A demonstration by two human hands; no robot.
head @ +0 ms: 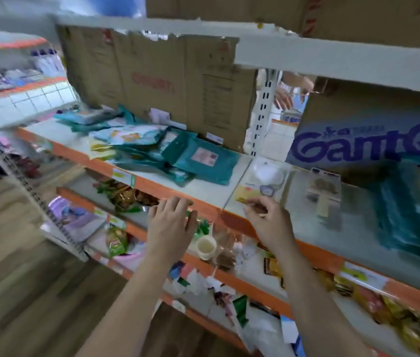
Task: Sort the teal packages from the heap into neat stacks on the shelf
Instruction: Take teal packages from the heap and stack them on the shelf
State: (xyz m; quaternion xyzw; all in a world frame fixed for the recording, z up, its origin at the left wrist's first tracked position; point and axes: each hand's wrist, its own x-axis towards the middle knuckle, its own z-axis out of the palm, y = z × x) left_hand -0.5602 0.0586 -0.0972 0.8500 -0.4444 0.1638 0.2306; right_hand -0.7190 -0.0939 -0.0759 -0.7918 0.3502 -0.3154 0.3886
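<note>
The teal packages [178, 153] lie in a loose heap on the shelf [211, 194], in front of a flattened cardboard box [157, 83]. The left hand [171, 220] hangs at the shelf's orange front edge with fingers spread and nothing in it. The right hand [268, 215], just right of it, has its fingers curled by a yellow card [246, 194]; whether it pinches the card I cannot tell.

Two hands [172, 220]; one heap of teal packages [167, 153].
</note>
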